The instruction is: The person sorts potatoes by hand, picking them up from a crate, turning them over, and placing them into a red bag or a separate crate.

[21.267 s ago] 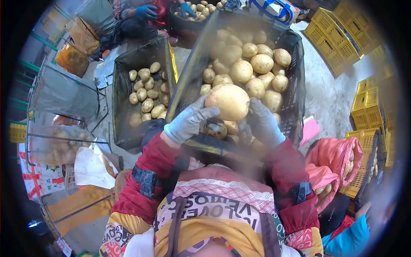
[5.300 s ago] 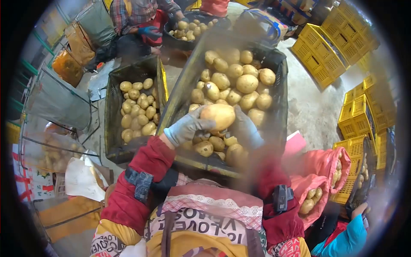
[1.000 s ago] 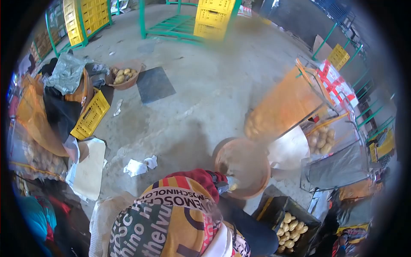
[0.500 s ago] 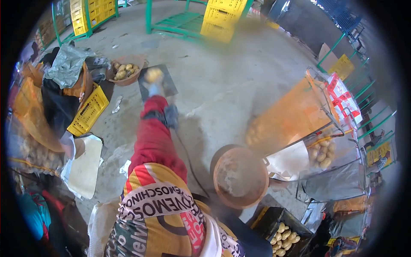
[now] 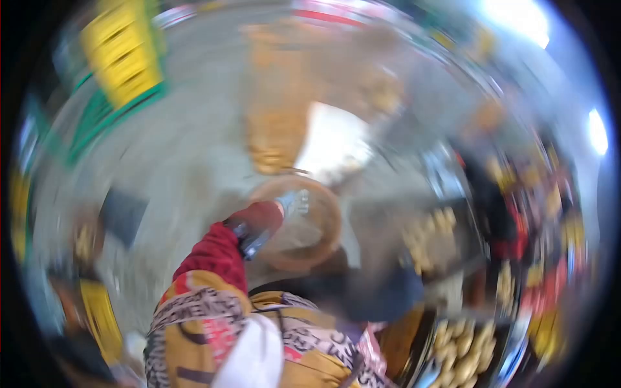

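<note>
My left hand (image 5: 294, 203), in a light blue-grey glove, is over the round brown basin (image 5: 333, 223), inside its rim in this view. Its fingers are smeared by motion, and no potato shows in it. A red sleeve (image 5: 210, 255) covers the forearm, with a dark band and a dark device (image 5: 251, 244) near the wrist. Pale patches show on the basin's bottom. My right hand is out of view; patterned cloth (image 5: 310, 343) covers my body. Off to the left, a dark square plate (image 5: 123, 216) lies on the floor.
Behind the basin stand an orange mesh sack (image 5: 275, 97) and a white sheet (image 5: 333, 139). Potatoes (image 5: 462, 349) fill a dark crate at lower right, with more potatoes (image 5: 430, 239) above it. Yellow crates (image 5: 123, 55) are stacked at upper left. A yellow crate (image 5: 100, 317) lies lower left.
The view has swung to the right. My left hand has left the dark plate, where it was at a potato, and is now over the basin. That potato no longer shows on the plate.
</note>
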`<action>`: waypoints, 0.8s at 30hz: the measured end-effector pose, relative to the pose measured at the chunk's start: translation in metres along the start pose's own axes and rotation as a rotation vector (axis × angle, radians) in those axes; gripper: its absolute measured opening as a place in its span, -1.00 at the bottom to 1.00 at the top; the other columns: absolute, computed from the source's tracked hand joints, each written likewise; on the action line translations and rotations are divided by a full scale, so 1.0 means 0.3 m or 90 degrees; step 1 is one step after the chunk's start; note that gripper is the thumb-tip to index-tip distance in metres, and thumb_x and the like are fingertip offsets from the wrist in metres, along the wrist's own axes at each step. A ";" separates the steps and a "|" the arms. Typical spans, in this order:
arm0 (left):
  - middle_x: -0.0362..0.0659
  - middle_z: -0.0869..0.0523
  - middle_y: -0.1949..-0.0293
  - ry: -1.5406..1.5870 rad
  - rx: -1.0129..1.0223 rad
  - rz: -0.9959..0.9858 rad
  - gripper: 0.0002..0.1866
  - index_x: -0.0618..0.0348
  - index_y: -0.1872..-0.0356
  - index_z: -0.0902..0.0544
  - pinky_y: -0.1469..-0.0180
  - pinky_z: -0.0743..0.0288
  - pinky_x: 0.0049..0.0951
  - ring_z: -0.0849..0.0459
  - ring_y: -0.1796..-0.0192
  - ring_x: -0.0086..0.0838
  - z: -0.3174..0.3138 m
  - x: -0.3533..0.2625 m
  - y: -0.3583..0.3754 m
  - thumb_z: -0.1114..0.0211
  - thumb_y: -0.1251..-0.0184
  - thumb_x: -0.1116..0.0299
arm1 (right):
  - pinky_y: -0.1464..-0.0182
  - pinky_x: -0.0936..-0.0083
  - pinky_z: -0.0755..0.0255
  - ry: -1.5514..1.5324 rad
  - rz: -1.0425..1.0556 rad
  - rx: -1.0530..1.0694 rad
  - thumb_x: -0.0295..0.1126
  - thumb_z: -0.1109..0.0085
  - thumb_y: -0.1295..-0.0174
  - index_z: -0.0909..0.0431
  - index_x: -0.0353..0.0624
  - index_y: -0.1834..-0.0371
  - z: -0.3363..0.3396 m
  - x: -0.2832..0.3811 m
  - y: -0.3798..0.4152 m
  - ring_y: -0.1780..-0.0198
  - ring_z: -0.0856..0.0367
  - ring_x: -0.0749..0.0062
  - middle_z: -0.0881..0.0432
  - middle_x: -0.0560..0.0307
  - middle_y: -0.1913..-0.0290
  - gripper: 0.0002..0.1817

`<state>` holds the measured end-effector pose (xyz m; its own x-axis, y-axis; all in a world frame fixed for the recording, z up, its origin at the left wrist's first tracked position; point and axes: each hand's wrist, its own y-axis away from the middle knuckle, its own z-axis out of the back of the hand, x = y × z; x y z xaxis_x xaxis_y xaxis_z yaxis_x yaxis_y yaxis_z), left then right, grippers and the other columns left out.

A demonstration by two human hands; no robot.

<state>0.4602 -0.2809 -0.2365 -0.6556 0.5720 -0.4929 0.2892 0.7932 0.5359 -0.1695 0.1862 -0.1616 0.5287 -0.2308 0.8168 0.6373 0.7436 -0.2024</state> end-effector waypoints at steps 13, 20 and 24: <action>-0.10 -0.64 -0.06 -0.812 1.025 -0.344 -0.61 0.23 -0.16 -0.54 -0.17 -0.49 -0.45 -0.61 -0.10 -0.45 -1.669 1.113 0.554 -0.28 -0.35 0.37 | 0.26 0.58 -0.55 -0.438 -0.285 -0.492 -0.39 -0.17 -0.35 -0.50 -0.18 -0.18 0.097 0.395 0.274 0.33 -0.62 0.51 -0.68 0.11 0.20 -0.65; 0.08 -0.73 0.14 -1.541 0.982 -0.532 -0.70 0.14 -0.01 -0.62 -0.10 -0.54 -0.13 -0.69 -0.03 -0.05 -1.687 1.666 0.462 -0.06 -0.34 0.34 | 0.37 0.58 -0.54 -0.526 -0.379 -0.489 -0.38 -0.17 -0.32 -0.47 -0.21 -0.18 0.120 0.419 0.219 0.39 -0.62 0.49 -0.65 0.11 0.21 -0.62; 0.18 -0.58 -0.09 -1.697 0.856 -0.533 -0.60 0.16 -0.16 -0.50 -0.12 -0.53 -0.08 -0.63 -0.10 0.06 -1.659 1.760 0.403 -0.09 -0.34 0.26 | 0.45 0.62 -0.48 -0.525 -0.349 -0.469 -0.39 -0.16 -0.32 -0.46 -0.22 -0.19 0.089 0.366 0.198 0.41 -0.58 0.53 -0.64 0.12 0.23 -0.62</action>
<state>-0.1981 0.0131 -0.0907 0.0515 -0.9980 0.0376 0.9557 0.0601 0.2880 -0.0884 0.2218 -0.0695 -0.2487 0.2628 0.9322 0.9685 0.0806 0.2357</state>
